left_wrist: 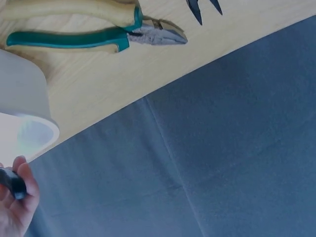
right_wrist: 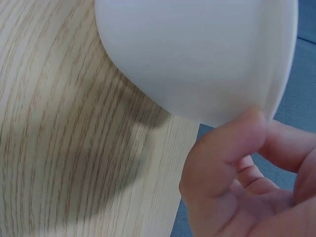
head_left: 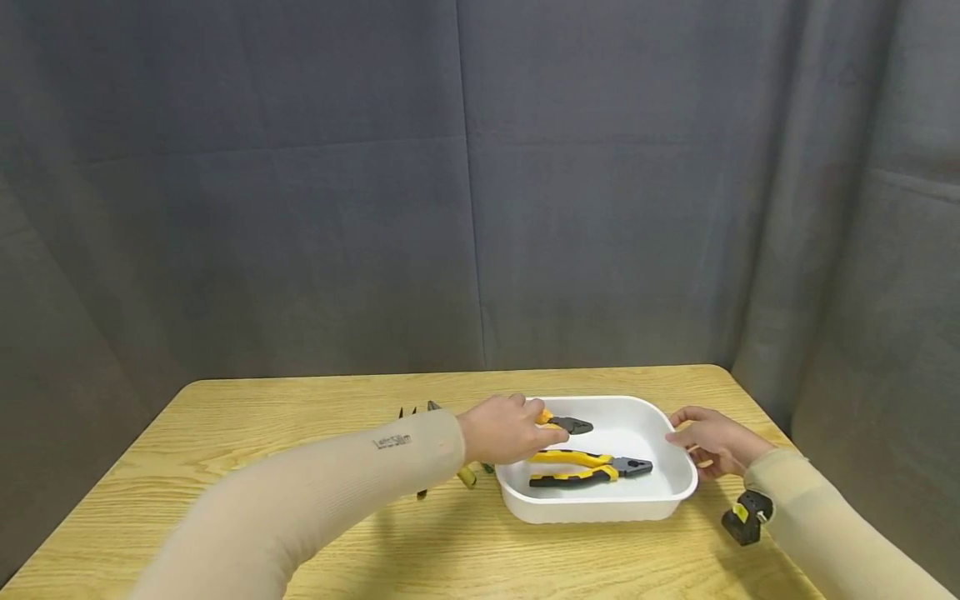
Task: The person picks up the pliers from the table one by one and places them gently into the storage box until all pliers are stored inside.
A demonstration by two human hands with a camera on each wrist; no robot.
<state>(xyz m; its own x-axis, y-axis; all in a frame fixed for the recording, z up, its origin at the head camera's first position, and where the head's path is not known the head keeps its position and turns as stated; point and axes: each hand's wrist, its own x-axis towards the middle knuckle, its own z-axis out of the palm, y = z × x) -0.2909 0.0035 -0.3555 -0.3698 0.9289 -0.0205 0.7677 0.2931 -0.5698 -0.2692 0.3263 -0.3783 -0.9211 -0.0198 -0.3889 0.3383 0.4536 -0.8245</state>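
Observation:
My left hand (head_left: 504,428) grips orange-handled pliers (head_left: 572,426) over the far left part of a white tray (head_left: 573,510). Their dark head points right; the palm and fingers cover most of the handles. In the left wrist view, a dark handle end (left_wrist: 14,183) sticks out of that hand. Yellow-and-black combination pliers (head_left: 588,468) lie in the tray along its near side, jaws to the right. At the tray's right end, my right hand (head_left: 712,440) pinches the rim between thumb and fingers, as the right wrist view shows close up.
Left of the tray, cutting pliers (left_wrist: 94,39) with green and tan handles lie on the wooden table (head_left: 300,400). Two dark pointed tips (left_wrist: 205,10) show near them. My left forearm partly hides these tools in the head view. A grey curtain (head_left: 337,250) hangs behind the table.

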